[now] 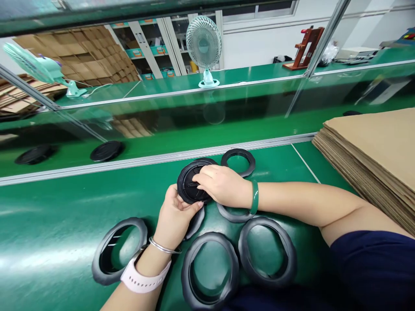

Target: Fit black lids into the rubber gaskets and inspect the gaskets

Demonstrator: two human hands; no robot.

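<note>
A black round disc with a raised rim (186, 183) is tilted up above the bench. My left hand (177, 211) is closed on its lower left edge, the thumb along the near rim. Over the disc's right side lies my right hand (225, 183), its fingers bunched and the tips against the face near the middle. What those fingertips pinch, if anything, is hidden. Behind the disc, another black round edge (207, 160) shows. Around my hands lie thick black rings, one at the back (238, 152), one at the left (139, 226) and two in front (189, 276) (290, 255).
The green bench (65, 203) ends at a metal rail (145, 159). Beyond it, black discs (106, 150) (35, 154) lie on a green belt-like surface. A stack of cardboard sheets (372, 129) stands at the right. Two fans (203, 43) (48, 71) stand at the back.
</note>
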